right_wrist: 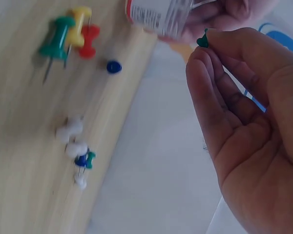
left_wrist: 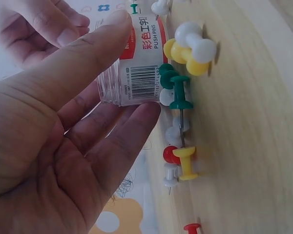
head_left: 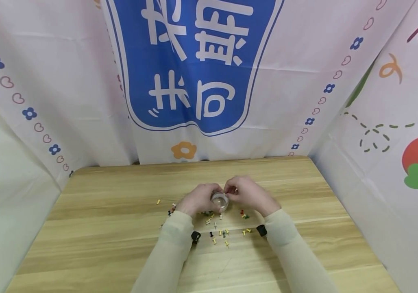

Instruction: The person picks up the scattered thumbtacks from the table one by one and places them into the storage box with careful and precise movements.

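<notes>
My left hand (head_left: 199, 199) holds a clear jar (head_left: 220, 201) with a white and red label reading PUSH PINS (left_wrist: 156, 36). In the left wrist view the jar stands upright at the table surface, its threaded mouth uncovered, with thumb and fingers on opposite sides. My right hand (head_left: 250, 194) is beside the jar's mouth. Between its thumb and index finger it pinches a green push pin (right_wrist: 203, 41), seen in the right wrist view. Near the left hand lie a green push pin (left_wrist: 179, 92), a yellow push pin (left_wrist: 186, 163) and white ones (left_wrist: 195, 41).
Loose push pins in several colours lie on the wooden table (head_left: 103, 224), such as a yellow one (head_left: 159, 201) at the left and a small cluster (head_left: 244, 215) below the right hand. A printed cloth (head_left: 190, 81) hangs behind the table's far edge.
</notes>
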`<state>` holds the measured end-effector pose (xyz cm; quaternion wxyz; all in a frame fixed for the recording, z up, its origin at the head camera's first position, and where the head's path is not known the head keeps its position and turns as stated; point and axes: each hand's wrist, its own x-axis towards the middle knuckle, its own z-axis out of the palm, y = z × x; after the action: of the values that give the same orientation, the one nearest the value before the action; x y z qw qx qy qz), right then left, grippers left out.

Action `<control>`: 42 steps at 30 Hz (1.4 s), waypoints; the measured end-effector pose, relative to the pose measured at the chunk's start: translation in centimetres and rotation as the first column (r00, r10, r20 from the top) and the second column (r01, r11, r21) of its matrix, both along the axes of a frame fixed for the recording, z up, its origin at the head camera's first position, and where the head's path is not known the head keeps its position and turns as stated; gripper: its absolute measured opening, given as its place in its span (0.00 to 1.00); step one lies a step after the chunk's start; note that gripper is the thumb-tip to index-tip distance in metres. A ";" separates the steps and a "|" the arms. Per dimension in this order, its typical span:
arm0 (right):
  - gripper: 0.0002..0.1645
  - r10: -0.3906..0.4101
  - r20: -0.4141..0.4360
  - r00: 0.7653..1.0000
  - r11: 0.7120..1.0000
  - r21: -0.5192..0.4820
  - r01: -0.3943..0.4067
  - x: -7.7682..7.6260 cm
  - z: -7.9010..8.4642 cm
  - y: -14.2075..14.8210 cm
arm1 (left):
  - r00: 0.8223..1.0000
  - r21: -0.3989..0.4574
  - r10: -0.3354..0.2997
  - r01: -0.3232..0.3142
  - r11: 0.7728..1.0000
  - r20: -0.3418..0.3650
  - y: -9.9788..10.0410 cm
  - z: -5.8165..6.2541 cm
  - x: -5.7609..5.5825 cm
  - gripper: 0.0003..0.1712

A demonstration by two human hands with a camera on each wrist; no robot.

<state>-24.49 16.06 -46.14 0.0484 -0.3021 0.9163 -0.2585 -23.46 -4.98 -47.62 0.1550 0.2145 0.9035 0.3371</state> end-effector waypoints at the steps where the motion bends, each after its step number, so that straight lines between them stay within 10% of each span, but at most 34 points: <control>1: 0.05 0.011 0.007 1.000 1.000 -0.006 -0.010 0.1 -0.1 -0.2 | 1.000 0.001 -0.001 0.001 1.000 -0.001 0.0 0.0 0.0 0.31; 17: 0.07 0.029 0.026 0.999 0.999 0.023 -0.030 0.3 -0.8 -0.4 | 1.000 0.008 0.003 -0.003 1.000 0.008 0.0 -0.4 -0.1 0.30; 42: 0.10 -0.179 0.040 0.983 0.984 0.020 0.178 -2.2 -0.1 6.0 | 1.000 0.022 0.021 -0.021 1.000 0.018 -0.1 -0.4 -0.2 0.31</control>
<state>-26.68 22.11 -46.21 0.0464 -0.2131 0.9405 -0.2605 -23.70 -5.07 -48.06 0.1572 0.2036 0.9006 0.3504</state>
